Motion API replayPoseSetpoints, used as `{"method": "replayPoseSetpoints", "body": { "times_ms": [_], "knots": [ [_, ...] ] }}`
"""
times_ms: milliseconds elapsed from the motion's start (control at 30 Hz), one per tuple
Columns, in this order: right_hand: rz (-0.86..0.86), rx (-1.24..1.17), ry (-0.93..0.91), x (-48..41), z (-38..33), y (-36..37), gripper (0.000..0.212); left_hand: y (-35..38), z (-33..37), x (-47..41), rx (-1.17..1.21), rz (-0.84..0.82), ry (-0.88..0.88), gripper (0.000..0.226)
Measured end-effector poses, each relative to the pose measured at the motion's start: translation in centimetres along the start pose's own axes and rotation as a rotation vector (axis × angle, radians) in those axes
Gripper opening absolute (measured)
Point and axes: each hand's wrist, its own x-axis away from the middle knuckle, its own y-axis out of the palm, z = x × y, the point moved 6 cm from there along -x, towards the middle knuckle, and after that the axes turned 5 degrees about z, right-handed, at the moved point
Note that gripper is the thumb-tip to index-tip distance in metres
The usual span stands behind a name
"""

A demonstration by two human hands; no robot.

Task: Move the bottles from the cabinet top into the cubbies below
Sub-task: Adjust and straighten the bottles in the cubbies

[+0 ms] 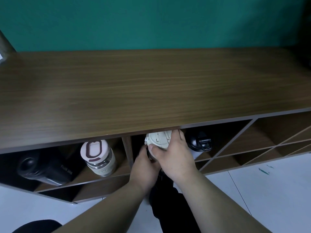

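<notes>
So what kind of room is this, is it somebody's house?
Hard to tell; maybe a plain indoor room set up for storage. There's a long wooden cabinet with open cubbies holding drink bottles, a bare teal wall behind, and a white tiled floor.

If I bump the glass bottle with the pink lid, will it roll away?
Probably only a little: the glass bottle looks round and tilted, but cubby walls hem it in. Being glass, it could crack if knocked hard.

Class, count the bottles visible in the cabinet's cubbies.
4. A black bottle and a pink-lidded glass bottle share the left cubby; a cream-lidded bottle, held by both hands, and a black-capped bottle share the next. Others may be hidden.
</notes>
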Motion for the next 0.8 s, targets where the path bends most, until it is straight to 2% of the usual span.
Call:
{"method": "replayPoseSetpoints", "body": {
  "times_ms": [300,800],
  "knots": [
    [-0.041,-0.066,-0.004,-0.55,0.48,-0.3,0.056,0.2,-0.23,0.49,0.0,0.083,-0.046,0.049],
    [-0.003,-0.111,0.007,0.42,0.51,-0.21,0.07,-0.59,-0.41,0.42,-0.038,-0.005,-0.009,0.055]
  ]
}}
